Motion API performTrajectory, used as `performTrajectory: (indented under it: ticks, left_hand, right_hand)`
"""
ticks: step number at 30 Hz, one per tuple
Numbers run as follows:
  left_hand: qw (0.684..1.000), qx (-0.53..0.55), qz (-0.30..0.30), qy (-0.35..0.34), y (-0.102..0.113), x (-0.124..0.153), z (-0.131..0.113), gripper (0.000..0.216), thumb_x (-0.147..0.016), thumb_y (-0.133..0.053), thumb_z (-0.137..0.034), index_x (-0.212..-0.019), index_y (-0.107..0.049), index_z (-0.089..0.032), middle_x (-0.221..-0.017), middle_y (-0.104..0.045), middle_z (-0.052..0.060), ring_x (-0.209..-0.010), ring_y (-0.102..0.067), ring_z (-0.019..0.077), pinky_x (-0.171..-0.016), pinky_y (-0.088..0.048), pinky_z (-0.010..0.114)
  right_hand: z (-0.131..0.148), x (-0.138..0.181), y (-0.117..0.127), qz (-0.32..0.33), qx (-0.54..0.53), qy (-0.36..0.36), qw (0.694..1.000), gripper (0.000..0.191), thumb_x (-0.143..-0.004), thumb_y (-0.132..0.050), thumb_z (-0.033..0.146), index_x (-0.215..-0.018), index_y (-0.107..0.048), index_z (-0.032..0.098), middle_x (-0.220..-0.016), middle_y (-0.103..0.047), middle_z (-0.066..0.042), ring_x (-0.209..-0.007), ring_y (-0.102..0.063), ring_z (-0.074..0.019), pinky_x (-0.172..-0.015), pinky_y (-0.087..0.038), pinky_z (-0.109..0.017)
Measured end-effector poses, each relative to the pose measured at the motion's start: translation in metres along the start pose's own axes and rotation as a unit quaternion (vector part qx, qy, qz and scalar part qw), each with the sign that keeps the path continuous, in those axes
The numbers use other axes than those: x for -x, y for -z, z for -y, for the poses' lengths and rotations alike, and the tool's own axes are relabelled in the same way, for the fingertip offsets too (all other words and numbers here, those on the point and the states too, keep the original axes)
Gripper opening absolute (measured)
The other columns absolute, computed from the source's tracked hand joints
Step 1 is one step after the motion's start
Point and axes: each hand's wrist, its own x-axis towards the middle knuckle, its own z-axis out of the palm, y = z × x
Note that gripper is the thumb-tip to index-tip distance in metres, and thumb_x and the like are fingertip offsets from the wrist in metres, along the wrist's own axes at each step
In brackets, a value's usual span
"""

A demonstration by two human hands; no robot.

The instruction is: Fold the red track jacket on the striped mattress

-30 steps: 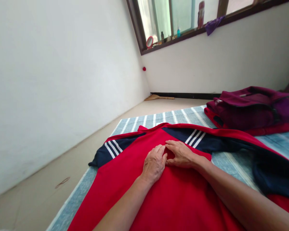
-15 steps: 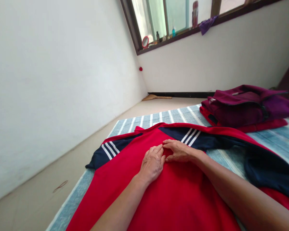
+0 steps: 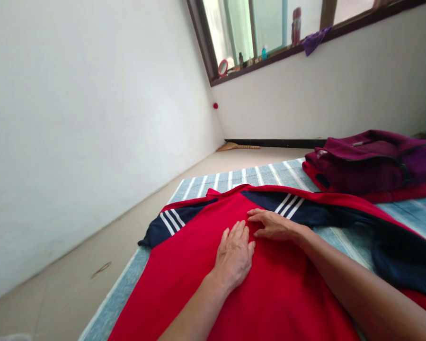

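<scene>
A red jacket (image 3: 184,279) with navy shoulders and white stripes lies spread out, its collar end away from me. My left hand (image 3: 234,253) rests flat on the middle of its red panel, fingers stretched out. Just to the right, my right hand (image 3: 275,225) touches the cloth below the right shoulder stripes, fingers slightly bent and apart. Neither hand grips the fabric. The jacket's right sleeve (image 3: 401,251) runs out to the right, partly hidden behind my forearm. On the left, the other sleeve (image 3: 156,233) shows only a short navy part.
Beneath the jacket is a blue-and-white striped sheet (image 3: 213,182). Folded maroon and red clothes (image 3: 369,163) are stacked at the right. A broom (image 3: 237,146) lies on the floor by the far wall. A window sill (image 3: 270,60) holds a mirror, bottles and a purple cloth.
My left hand has slid slightly toward me, its fingers now straighter and a little apart from my right hand. The whole view has shifted, so everything appears farther right.
</scene>
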Motion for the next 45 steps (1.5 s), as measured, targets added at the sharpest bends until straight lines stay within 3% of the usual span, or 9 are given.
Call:
performTrajectory:
  ticks: [4, 10, 14, 21, 25, 29, 37, 41, 45]
  left_hand:
    - [0.999, 0.025, 0.025, 0.014, -0.003, 0.012, -0.006, 0.053, -0.092, -0.034, -0.034, -0.140, -0.034, -0.012, -0.150, -0.025, 0.010, -0.138, -0.020, 0.0215, -0.113, -0.018, 0.044]
    - [0.998, 0.064, -0.028, 0.002, -0.023, 0.019, -0.003, 0.056, -0.092, -0.032, -0.042, -0.141, -0.032, -0.014, -0.151, -0.022, 0.008, -0.139, -0.017, 0.0217, -0.113, -0.018, 0.046]
    - [0.994, 0.092, -0.063, -0.009, -0.032, 0.019, 0.000, 0.060, -0.092, -0.031, -0.048, -0.141, -0.032, -0.014, -0.151, -0.023, 0.008, -0.139, -0.016, 0.0225, -0.113, -0.018, 0.048]
    - [0.986, 0.130, -0.106, -0.011, -0.041, 0.016, 0.001, 0.052, -0.094, -0.026, -0.041, -0.136, -0.041, -0.014, -0.147, -0.032, 0.009, -0.137, -0.024, 0.0223, -0.113, -0.019, 0.047]
    - [0.983, 0.133, -0.128, -0.010, -0.050, 0.012, 0.002, 0.048, -0.093, -0.027, -0.034, -0.135, -0.042, -0.015, -0.146, -0.034, 0.008, -0.136, -0.027, 0.0215, -0.111, -0.023, 0.048]
    - [0.980, 0.136, -0.141, -0.018, -0.053, 0.012, 0.003, 0.047, -0.093, -0.028, -0.030, -0.135, -0.042, -0.015, -0.146, -0.034, 0.010, -0.136, -0.026, 0.0231, -0.110, -0.023, 0.049]
    - [0.980, 0.154, -0.126, -0.015, -0.044, 0.015, 0.001, 0.047, -0.093, -0.030, -0.029, -0.135, -0.042, -0.013, -0.146, -0.034, 0.011, -0.136, -0.027, 0.0246, -0.110, -0.024, 0.049]
    - [0.979, 0.156, -0.130, -0.012, -0.044, 0.012, 0.000, 0.046, -0.092, -0.033, -0.027, -0.135, -0.044, -0.014, -0.144, -0.037, 0.012, -0.135, -0.030, 0.0257, -0.109, -0.027, 0.049]
    - [0.980, 0.156, -0.127, -0.003, -0.045, 0.009, 0.000, 0.048, -0.091, -0.036, -0.028, -0.134, -0.044, -0.010, -0.139, -0.044, 0.013, -0.131, -0.036, 0.0272, -0.110, -0.026, 0.048]
  right_hand:
    - [0.000, 0.000, -0.001, -0.004, -0.002, -0.009, 1.000, 0.039, -0.071, -0.060, 0.020, -0.110, -0.065, 0.016, -0.135, -0.048, -0.012, -0.126, -0.040, -0.0267, -0.104, -0.030, -0.035]
    - [0.003, 0.002, -0.006, -0.022, 0.020, -0.025, 0.999, 0.035, -0.074, -0.058, 0.021, -0.109, -0.065, 0.018, -0.132, -0.051, -0.010, -0.122, -0.046, -0.0245, -0.102, -0.034, -0.034]
    - [0.010, -0.006, 0.001, -0.054, 0.068, -0.066, 0.994, 0.028, -0.079, -0.055, 0.023, -0.105, -0.066, 0.018, -0.117, -0.062, -0.008, -0.109, -0.056, -0.0254, -0.092, -0.042, -0.035]
    - [0.029, -0.087, 0.036, -0.090, 0.174, -0.122, 0.973, 0.041, -0.083, -0.056, 0.024, -0.124, -0.054, 0.016, -0.126, -0.054, -0.012, -0.117, -0.048, -0.0286, -0.097, -0.036, -0.038]
    - [0.032, -0.138, 0.044, -0.039, 0.189, -0.151, 0.970, 0.040, -0.089, -0.056, 0.038, -0.122, -0.051, 0.017, -0.125, -0.053, -0.010, -0.109, -0.053, -0.0241, -0.091, -0.042, -0.044]
    - [0.027, -0.157, 0.044, 0.049, 0.202, -0.182, 0.961, 0.032, -0.090, -0.055, 0.038, -0.114, -0.056, 0.017, -0.115, -0.056, -0.006, -0.097, -0.058, -0.0215, -0.081, -0.049, -0.041]
    - [0.035, -0.143, 0.055, 0.161, 0.212, -0.143, 0.953, 0.030, -0.089, -0.057, 0.036, -0.110, -0.057, 0.015, -0.110, -0.058, -0.005, -0.090, -0.059, -0.0197, -0.075, -0.051, -0.036]
    - [0.051, -0.110, 0.046, 0.204, 0.195, -0.075, 0.957, 0.021, -0.088, -0.058, 0.034, -0.088, -0.060, 0.014, -0.084, -0.059, 0.001, -0.069, -0.057, -0.0127, -0.061, -0.048, -0.027]
    - [0.065, -0.074, 0.028, 0.203, 0.174, -0.020, 0.963, 0.013, -0.075, -0.060, 0.013, -0.063, -0.054, 0.015, -0.061, -0.048, 0.006, -0.058, -0.047, -0.0083, -0.055, -0.037, -0.020]
